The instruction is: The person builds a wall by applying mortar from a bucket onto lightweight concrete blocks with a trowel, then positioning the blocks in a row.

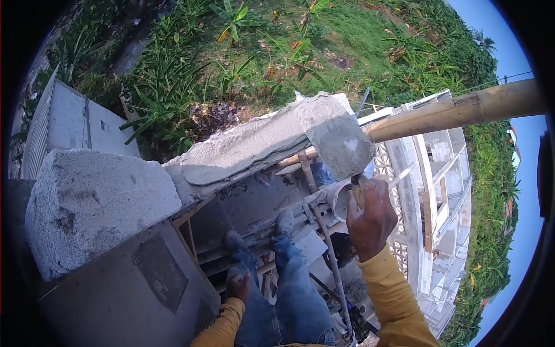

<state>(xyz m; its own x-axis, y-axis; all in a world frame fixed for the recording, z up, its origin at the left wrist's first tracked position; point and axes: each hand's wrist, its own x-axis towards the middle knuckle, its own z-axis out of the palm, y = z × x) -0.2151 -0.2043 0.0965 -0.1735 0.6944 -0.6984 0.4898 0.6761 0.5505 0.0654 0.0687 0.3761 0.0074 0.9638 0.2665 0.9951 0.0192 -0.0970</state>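
My right hand (373,217) is closed around the handle of a trowel, its wrist in a yellow sleeve. The trowel's broad grey blade (341,141) lies over the right end of the wall top, smeared with mortar. Left of the blade, a band of wet grey mortar (243,156) runs along the wall's edge. My left hand (237,287) is curled into a fist low down by my left leg, and nothing shows in it. Just behind my right hand is a pale round container (340,202), partly hidden.
A rough concrete block (104,202) stands at the wall's left end. A bamboo pole (457,110) crosses at the right. My shoes (283,222) rest on scaffold poles high above a lower floor. An unfinished white building (433,191) and green ground lie beyond.
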